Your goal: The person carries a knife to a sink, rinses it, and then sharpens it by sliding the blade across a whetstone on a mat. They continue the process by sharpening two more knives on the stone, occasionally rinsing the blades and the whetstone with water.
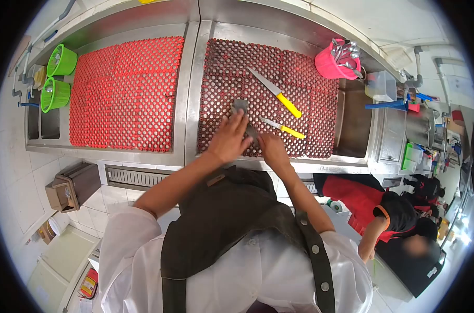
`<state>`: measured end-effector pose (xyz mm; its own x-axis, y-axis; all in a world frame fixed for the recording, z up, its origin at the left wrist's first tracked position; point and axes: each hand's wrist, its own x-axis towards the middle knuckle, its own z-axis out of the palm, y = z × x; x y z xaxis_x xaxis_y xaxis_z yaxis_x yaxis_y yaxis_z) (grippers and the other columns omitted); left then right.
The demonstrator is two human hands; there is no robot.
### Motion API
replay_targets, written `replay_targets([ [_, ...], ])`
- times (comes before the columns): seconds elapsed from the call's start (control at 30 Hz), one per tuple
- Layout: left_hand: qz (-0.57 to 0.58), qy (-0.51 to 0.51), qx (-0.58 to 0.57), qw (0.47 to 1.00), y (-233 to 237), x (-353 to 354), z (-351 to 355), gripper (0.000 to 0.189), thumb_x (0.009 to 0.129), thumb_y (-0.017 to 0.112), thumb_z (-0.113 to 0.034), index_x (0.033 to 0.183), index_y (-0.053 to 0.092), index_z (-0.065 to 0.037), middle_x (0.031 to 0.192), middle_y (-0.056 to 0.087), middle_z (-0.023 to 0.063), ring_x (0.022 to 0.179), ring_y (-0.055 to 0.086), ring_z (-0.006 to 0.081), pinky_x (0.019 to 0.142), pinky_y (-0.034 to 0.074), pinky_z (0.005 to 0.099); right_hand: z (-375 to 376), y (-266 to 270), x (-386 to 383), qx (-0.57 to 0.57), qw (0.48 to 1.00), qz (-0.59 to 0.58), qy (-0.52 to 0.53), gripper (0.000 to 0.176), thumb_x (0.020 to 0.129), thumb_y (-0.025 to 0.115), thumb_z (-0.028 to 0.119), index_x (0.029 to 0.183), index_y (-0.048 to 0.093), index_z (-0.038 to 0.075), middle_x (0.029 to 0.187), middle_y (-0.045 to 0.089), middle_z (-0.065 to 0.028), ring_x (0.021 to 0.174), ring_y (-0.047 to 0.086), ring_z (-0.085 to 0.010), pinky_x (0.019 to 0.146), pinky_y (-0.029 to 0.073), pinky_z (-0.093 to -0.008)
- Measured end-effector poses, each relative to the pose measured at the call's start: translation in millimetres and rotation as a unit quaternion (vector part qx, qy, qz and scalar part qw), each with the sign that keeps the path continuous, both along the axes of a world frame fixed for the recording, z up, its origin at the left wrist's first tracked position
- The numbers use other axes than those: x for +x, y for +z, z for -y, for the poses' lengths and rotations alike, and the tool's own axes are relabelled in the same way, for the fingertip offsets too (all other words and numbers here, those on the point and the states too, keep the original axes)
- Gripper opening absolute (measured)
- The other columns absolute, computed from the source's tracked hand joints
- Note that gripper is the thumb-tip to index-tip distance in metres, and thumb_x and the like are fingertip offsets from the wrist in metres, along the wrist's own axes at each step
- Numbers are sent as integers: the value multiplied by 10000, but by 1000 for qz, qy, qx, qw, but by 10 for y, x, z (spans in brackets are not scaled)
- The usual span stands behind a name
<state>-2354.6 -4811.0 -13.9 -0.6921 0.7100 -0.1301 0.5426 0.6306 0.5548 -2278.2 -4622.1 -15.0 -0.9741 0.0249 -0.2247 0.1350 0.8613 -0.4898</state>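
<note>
On the dark red mat (320,130) of the right-hand basin lies a flat, dark grey block-like piece (240,104). My left hand (229,138) lies over it, fingers stretched out and thumb apart. Just below, a dark grey flat strip (252,134) runs from under the left hand to my right hand (274,150). The right fingers are closed around its near end; whether strip and block are one piece is hidden. To the right lie a large knife (288,104) and a smaller knife (291,132), both yellow-handled, blades pointing up and left.
A pink basket of spoons (333,62) stands at the back right, near a clear plastic container (380,86). Left are a bright red mat (127,94) and two green baskets (56,95). A bin (72,187) sits below. A person in red and black (351,201) is at right.
</note>
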Motion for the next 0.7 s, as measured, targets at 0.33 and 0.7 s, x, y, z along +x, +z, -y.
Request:
replay_targets([
  [0.33,-141,40,105,984,-509,-1137,80,686,1039,513,-399,1533,343,45,1648,261,228,1512,298,386,1206,286,553,299,-300,-1090,44,993,-108,-21,202,1042,523,170,1016,569,-26,1009,632,-244,823,686,-433,691,582,-510],
  [0.7,-41,-16,48,998,-193,-126,147,690,1041,501,-436,1503,390,64,1623,308,238,1516,289,388,1228,248,536,102,10,83,-14,1000,-12,10,193,1021,528,142,1040,583,-42,986,625,-276,866,664,-471,761,566,-527],
])
